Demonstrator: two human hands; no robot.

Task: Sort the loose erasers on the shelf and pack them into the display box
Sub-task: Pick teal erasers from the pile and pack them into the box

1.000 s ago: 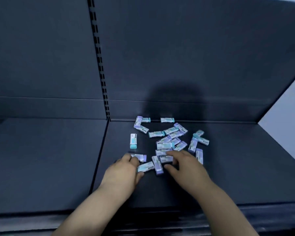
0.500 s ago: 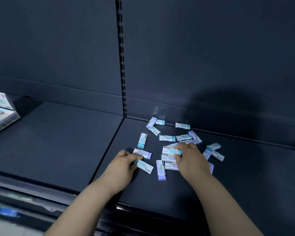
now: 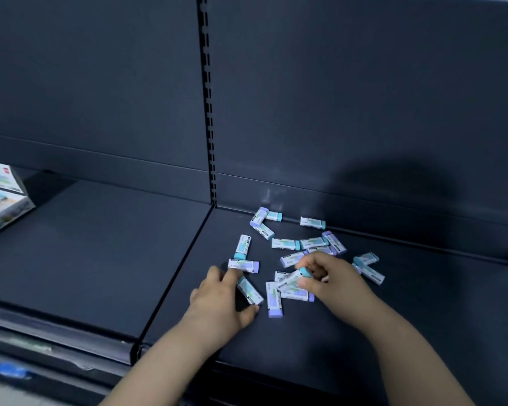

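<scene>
**Teal and lilac on slate**

Small rectangular erasers (image 3: pixel 285 244) wear white printed paper sleeves, ends teal or lilac. The flat metal shelf (image 3: pixel 100 244) is matt slate-grey, its slotted upright (image 3: pixel 207 112) black. The cardboard display box (image 3: pixel 0 200) is white with pale teal print

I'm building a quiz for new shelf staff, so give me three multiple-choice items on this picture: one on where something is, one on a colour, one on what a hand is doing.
1. Where is the display box?
A) behind the loose erasers
B) at the far left of the shelf
C) on the floor

2. What colour is the bare end of the eraser in the right hand?
A) red
B) yellow
C) teal

3. What is the right hand doing?
A) pinching an eraser
B) lying flat on the shelf
C) pointing at the back wall

Answers: 1 B, the box sits at the picture's left edge. 2 C, a teal tip shows by the fingertips. 3 A, thumb and fingers close on the eraser.
</scene>
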